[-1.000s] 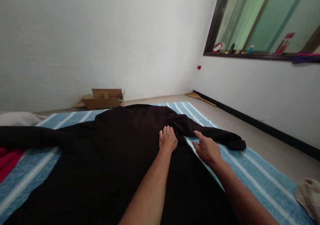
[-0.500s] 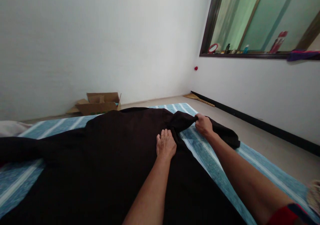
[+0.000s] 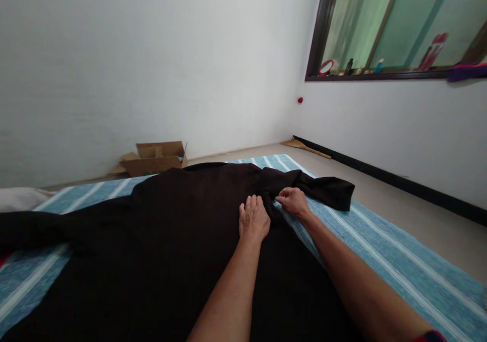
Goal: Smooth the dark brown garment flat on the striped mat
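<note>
A large black garment (image 3: pixel 163 230) lies spread flat on a blue and white striped mat (image 3: pixel 384 261). My left hand (image 3: pixel 253 219) rests palm down on the garment near its right armpit, fingers together. Just to its right, my right hand (image 3: pixel 292 201) presses on the base of the right sleeve (image 3: pixel 323 187), fingers curled on the fabric. The sleeve stretches out to the right across the mat, its cuff near the mat's edge. The left sleeve (image 3: pixel 30 228) reaches to the left edge of the view.
An open cardboard box (image 3: pixel 155 157) sits by the far white wall. A window sill (image 3: pixel 380 70) at the upper right holds several small bottles and items. A broom (image 3: pixel 306 148) lies along the dark skirting. Bare floor (image 3: pixel 418 210) lies right of the mat.
My right hand went out to the sleeve, gripped it, then drew back toward my left hand. The sleeve now lies straighter and higher on the mat. My left hand stayed put.
</note>
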`<move>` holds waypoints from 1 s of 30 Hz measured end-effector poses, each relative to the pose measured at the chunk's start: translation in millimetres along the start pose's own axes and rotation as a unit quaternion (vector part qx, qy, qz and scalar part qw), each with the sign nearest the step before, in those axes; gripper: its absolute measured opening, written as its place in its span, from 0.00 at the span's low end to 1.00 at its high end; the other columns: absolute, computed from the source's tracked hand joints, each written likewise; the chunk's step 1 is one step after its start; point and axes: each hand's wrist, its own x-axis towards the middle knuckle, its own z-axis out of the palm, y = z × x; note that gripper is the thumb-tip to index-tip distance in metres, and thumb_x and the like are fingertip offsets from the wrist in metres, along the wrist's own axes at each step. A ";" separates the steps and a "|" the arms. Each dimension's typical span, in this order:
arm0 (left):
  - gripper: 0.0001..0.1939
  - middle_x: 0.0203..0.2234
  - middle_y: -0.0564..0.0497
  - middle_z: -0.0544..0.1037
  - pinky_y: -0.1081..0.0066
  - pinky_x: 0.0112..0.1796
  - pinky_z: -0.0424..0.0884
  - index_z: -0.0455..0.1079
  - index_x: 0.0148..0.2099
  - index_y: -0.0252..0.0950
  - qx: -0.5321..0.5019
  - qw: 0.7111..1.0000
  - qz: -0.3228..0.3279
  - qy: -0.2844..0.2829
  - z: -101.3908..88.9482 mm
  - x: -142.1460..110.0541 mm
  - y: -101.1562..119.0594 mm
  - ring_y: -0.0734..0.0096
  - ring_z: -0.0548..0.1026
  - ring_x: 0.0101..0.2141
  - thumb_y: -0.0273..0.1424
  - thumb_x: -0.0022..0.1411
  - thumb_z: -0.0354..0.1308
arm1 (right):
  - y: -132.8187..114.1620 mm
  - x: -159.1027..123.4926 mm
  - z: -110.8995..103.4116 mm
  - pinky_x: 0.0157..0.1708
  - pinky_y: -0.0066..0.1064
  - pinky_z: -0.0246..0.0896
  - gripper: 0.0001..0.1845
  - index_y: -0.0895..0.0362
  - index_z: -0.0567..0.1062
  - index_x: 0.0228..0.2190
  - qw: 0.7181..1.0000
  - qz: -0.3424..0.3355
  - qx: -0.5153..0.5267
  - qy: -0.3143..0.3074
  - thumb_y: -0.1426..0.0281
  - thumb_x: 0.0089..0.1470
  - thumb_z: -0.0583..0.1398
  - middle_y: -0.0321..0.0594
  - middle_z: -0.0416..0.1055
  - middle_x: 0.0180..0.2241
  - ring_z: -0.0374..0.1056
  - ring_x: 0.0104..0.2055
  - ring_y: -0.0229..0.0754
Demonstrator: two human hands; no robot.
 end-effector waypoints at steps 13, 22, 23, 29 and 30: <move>0.27 0.61 0.42 0.58 0.56 0.59 0.49 0.54 0.64 0.29 -0.007 1.000 -0.004 -0.009 -1.3 -0.5 3.0 0.60 0.52 0.62 0.23 0.63 0.37 | -20.7 13.1 14.4 0.11 0.19 0.47 0.07 0.62 0.74 0.29 0.971 0.081 0.176 -0.142 0.72 0.45 0.64 0.30 0.62 0.10 0.55 0.11 0.30; 0.27 0.61 0.42 0.59 0.56 0.58 0.50 0.54 0.64 0.31 -0.001 1.000 0.002 0.004 1.3 0.1 2.5 0.60 0.52 0.62 0.25 0.63 0.39 | -24.1 11.0 10.2 0.15 0.19 0.49 0.24 0.59 0.75 0.40 0.976 0.029 0.180 -0.116 0.81 0.36 0.61 0.25 0.62 0.15 0.56 0.16 0.29; 0.27 0.61 0.42 0.59 0.56 0.58 0.50 0.55 0.64 0.32 -0.001 1.000 0.002 0.005 1.6 0.2 2.3 0.60 0.52 0.62 0.25 0.63 0.39 | -24.9 10.6 10.4 0.15 0.19 0.49 0.25 0.59 0.75 0.41 0.977 0.023 0.177 -0.118 0.82 0.35 0.61 0.24 0.62 0.15 0.56 0.16 0.29; 0.26 0.61 0.42 0.59 0.56 0.58 0.50 0.55 0.64 0.31 0.002 1.000 0.008 0.001 1.0 -0.4 2.4 0.58 0.53 0.62 0.26 0.64 0.39 | -27.5 11.3 14.0 0.14 0.21 0.47 0.32 0.62 0.72 0.46 0.981 0.014 0.153 -0.118 0.81 0.34 0.59 0.24 0.58 0.13 0.55 0.15 0.31; 0.26 0.61 0.42 0.59 0.56 0.58 0.50 0.55 0.63 0.31 0.002 1.000 0.008 0.003 1.1 -0.5 2.5 0.58 0.53 0.61 0.26 0.64 0.39 | -27.0 13.0 12.9 0.15 0.21 0.47 0.31 0.62 0.73 0.45 0.983 0.009 0.148 -0.112 0.81 0.33 0.58 0.24 0.58 0.13 0.55 0.15 0.31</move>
